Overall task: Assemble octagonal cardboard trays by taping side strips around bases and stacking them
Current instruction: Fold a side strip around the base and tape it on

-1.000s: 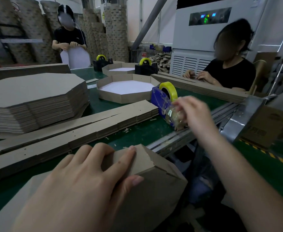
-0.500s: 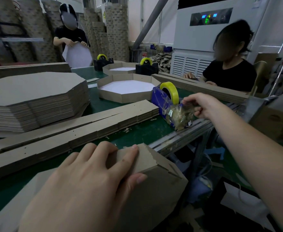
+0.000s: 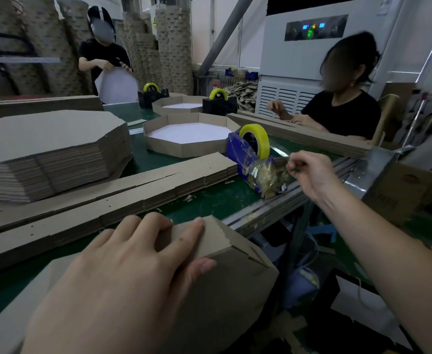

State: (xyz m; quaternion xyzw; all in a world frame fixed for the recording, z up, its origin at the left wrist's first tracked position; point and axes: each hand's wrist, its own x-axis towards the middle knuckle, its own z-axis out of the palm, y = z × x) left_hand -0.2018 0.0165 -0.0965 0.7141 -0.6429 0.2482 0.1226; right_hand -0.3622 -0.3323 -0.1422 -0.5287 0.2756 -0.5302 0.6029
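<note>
My left hand [image 3: 123, 272] lies flat on an upside-down cardboard tray [image 3: 225, 284] at the near table edge, fingers pressing the folded side strip against the base, thumb on the strip's outer face. My right hand [image 3: 309, 172] is at the blue tape dispenser [image 3: 248, 159] with its yellow-cored roll, and pinches the clear tape end at the cutter. A finished octagonal tray [image 3: 184, 137] with a white inside sits behind the dispenser. Flat side strips [image 3: 112, 198] lie in long stacks across the table. A tall stack of octagonal bases [image 3: 46, 149] stands at the left.
Two people in black work at the far side and right of the green table [image 3: 209, 203], with two black tape dispensers [image 3: 218, 103] and another tray [image 3: 179, 107] near them. A metal rail [image 3: 273, 208] edges the table. Cardboard boxes [image 3: 398, 192] stand at the right.
My right hand has shifted right from the dispenser's cutter, pinching and drawing out the tape end. My left hand stays pressed on the tray.
</note>
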